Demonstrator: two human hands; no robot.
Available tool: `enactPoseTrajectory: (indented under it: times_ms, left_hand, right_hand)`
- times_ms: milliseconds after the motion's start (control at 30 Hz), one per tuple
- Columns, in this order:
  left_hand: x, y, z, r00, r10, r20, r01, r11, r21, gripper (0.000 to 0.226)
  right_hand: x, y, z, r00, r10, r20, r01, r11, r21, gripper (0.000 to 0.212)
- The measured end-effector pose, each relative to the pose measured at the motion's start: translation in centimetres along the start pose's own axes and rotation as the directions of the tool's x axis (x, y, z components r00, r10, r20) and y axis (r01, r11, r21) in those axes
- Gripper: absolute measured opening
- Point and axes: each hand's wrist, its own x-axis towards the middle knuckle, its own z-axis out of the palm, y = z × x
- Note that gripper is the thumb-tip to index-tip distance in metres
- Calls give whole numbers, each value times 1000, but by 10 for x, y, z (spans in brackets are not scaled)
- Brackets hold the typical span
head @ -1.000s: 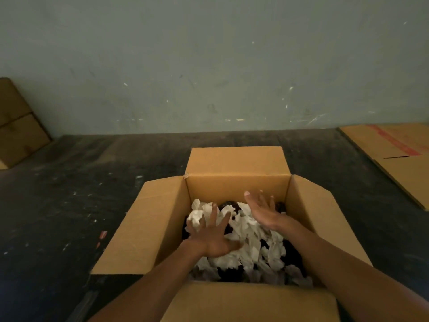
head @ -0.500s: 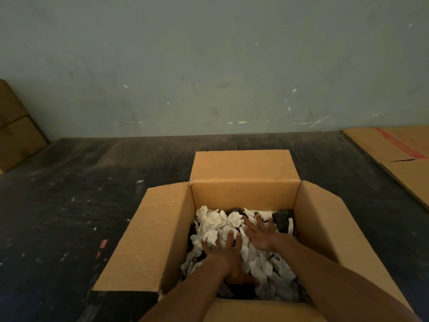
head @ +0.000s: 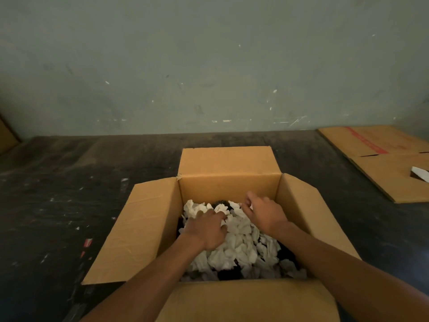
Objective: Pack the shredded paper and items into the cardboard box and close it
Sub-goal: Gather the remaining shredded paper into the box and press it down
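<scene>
An open cardboard box point(head: 228, 185) stands on the dark floor with all its flaps folded outward. White shredded paper point(head: 241, 247) fills it, and dark items point(head: 228, 274) show through underneath near the front and at the back. My left hand point(head: 206, 228) lies on the left middle of the paper, its fingers curled down into the pieces. My right hand point(head: 265, 212) is at the back right of the pile, knuckles raised, with its bent fingers closing on paper near the far wall. Both forearms reach in over the near flap point(head: 250, 300).
A flattened cardboard sheet point(head: 380, 163) with a red stripe lies on the floor at right, with a small white object point(head: 420, 173) on it. Another piece of cardboard point(head: 7, 135) leans at the far left. A grey-green wall stands behind the box.
Both hands lay flat on the paper with spread fingers; now their fingers curl into it. The right hand has shifted toward the back right, and the left hand a little forward.
</scene>
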Motion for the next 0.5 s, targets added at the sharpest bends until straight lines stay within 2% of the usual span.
enactPoseTrajectory:
  times_ms: [33,100,200,267,400,500]
  left_hand:
    - [-1,-3,8,999,-36,2,36,999,28,53]
    - [3,-13,25,988,-87,126,87,996,3,57]
    - [-1,-19,42,950,-42,310,75,993,-95,63]
    - [-4,-19,44,944,-13,330,69,985,-159,65]
    - [-7,-14,33,956,7,294,36,989,-142,56]
    - [-17,-10,13,963,44,266,-14,993,-114,54]
  right_hand:
    - [-4,2,4,997,-9,81,15,997,-77,24]
    - [-8,9,14,957,19,289,29,986,-162,26]
    - [-15,21,27,881,89,465,-22,989,-148,28]
    - [-20,24,28,862,109,495,-58,991,-119,28]
    - [-18,19,11,856,96,508,-118,993,11,26]
    - [-18,14,-13,939,68,336,-100,992,79,23]
